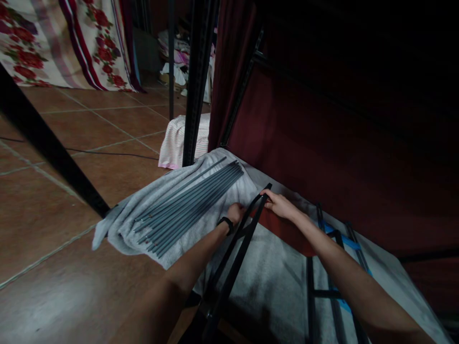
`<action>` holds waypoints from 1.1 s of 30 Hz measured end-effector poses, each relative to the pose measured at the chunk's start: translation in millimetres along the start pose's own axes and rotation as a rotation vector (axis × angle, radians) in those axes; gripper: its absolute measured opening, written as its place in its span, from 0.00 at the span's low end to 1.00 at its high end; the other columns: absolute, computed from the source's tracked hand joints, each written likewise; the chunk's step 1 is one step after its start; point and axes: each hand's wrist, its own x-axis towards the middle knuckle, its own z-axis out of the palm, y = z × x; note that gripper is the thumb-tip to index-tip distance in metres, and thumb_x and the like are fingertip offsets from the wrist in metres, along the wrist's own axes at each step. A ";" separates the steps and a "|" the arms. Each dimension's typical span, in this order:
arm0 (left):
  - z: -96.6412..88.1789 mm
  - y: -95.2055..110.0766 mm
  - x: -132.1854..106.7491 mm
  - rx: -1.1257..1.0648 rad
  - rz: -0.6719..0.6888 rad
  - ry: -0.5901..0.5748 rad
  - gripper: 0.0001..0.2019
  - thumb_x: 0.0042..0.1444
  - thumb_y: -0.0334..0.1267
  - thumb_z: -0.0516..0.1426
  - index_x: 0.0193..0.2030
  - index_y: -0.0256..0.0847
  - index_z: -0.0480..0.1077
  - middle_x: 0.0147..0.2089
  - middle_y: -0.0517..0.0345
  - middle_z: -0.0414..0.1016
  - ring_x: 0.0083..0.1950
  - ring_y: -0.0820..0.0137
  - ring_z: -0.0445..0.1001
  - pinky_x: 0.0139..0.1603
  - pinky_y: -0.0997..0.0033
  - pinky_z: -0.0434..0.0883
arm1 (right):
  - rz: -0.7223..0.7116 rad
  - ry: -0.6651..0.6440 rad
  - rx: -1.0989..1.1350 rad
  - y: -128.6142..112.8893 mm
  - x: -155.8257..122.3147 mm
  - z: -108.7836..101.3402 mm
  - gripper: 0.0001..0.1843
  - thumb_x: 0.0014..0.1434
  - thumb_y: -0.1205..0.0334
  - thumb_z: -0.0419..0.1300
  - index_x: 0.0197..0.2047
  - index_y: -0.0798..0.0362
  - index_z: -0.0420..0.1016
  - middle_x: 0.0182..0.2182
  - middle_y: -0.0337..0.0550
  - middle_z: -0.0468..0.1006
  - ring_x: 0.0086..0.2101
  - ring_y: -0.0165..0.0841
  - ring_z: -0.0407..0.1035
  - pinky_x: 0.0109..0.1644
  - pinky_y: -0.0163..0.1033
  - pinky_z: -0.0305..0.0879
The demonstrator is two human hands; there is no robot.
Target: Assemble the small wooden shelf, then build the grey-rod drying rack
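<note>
A black metal frame with two long rails stands tilted in front of me, its far end over the grey cloth. My right hand is closed around the far end of this frame. Beside its left rail is my left hand, with a dark band on the wrist; its fingers are curled and partly hidden behind the rail, so what they hold does not show. Left of the frame, a bundle of grey metal rods lies on a grey towel. A reddish-brown flat piece lies beneath my right hand.
More black frames with blue parts lie at right on the grey cloth. Black posts rise at left and behind. A dark red curtain hangs along the back. A thin cable crosses the tiled floor.
</note>
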 end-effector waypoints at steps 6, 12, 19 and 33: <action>7.4 -5.2 -0.8 -0.052 -0.094 0.071 0.09 0.60 0.37 0.57 0.30 0.37 0.71 0.27 0.55 0.72 0.30 0.71 0.70 0.29 0.73 0.63 | -0.006 0.020 -0.026 -8.2 -3.7 -5.4 0.20 0.59 0.65 0.56 0.55 0.45 0.68 0.26 0.32 0.73 0.29 0.30 0.69 0.34 0.32 0.57; 11.9 -9.7 -1.9 -0.158 -0.109 0.081 0.11 0.60 0.42 0.57 0.32 0.37 0.70 0.26 0.58 0.69 0.29 0.72 0.69 0.28 0.73 0.64 | -0.010 0.030 -0.019 -8.7 -5.8 -5.1 0.20 0.59 0.64 0.56 0.55 0.44 0.68 0.28 0.33 0.74 0.31 0.32 0.70 0.35 0.33 0.58; 9.3 -7.0 -1.3 -0.232 -0.027 0.048 0.03 0.56 0.33 0.57 0.31 0.38 0.69 0.29 0.60 0.71 0.31 0.73 0.68 0.32 0.74 0.65 | -0.028 0.032 0.015 -7.1 -8.3 -5.4 0.21 0.59 0.62 0.55 0.57 0.45 0.67 0.28 0.33 0.74 0.31 0.32 0.71 0.35 0.33 0.60; -5.3 -5.2 -7.4 -0.277 0.081 -0.035 0.02 0.54 0.30 0.56 0.31 0.38 0.68 0.29 0.61 0.69 0.32 0.73 0.66 0.35 0.75 0.65 | -0.048 0.007 0.040 -9.1 -10.0 -5.9 0.23 0.59 0.62 0.56 0.58 0.44 0.67 0.30 0.34 0.76 0.32 0.33 0.72 0.37 0.33 0.63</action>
